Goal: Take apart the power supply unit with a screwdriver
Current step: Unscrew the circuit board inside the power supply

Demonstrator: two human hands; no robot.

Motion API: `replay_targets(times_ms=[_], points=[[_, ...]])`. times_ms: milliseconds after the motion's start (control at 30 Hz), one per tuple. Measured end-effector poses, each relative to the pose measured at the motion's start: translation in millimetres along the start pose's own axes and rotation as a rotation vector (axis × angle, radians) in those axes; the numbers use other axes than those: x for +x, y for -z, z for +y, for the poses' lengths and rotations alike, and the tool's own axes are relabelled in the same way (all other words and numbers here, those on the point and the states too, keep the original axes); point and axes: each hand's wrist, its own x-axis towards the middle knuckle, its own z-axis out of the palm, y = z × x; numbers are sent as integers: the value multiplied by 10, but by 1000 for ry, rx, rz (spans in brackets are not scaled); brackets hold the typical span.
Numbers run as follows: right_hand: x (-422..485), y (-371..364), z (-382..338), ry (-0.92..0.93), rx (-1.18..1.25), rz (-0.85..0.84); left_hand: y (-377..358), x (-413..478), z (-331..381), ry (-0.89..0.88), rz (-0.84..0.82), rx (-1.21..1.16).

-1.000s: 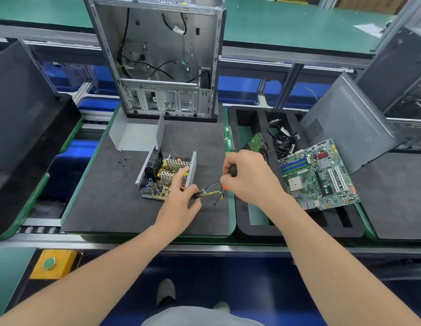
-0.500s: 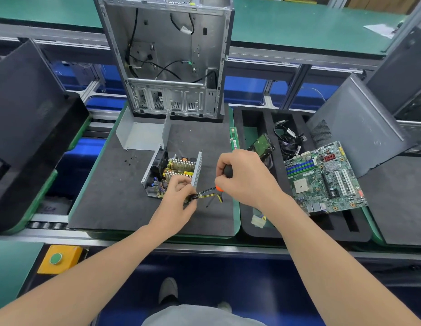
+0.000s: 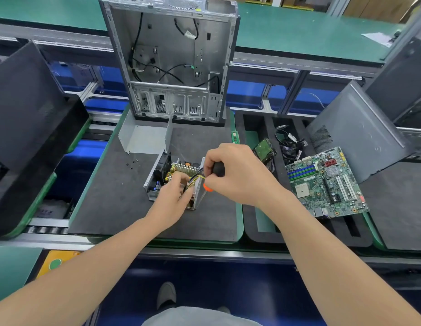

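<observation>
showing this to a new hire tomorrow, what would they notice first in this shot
First, the two hands at mid-mat: the right hand grips a black-handled screwdriver at the opened power supply unit, which the left hand holds. Behind them stands a gutted computer case. To the right, a green motherboard rests on a black foam tray.
</observation>
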Motion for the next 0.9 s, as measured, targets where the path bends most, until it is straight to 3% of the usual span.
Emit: replay_targets(times_ms=[200,333,433,633,733,900], points=[[95,-62,-126,69,-68,52,68,192,186,51,-9,-81],[164,-91,-172,39,-81,29,166,314,138,13,-40,55],[221,-148,-176,17,-97,-10,227,413,68,-88,-21,319],[333,-302,-197,-21,-151,-74,385,590,-43,-394,-175,246],[386,-376,-217,-27,-169,-95,463,622,-28,-376,-270,140],[469,-484,-241,-42,-210,-144,473,627,7,-278,-251,136]])
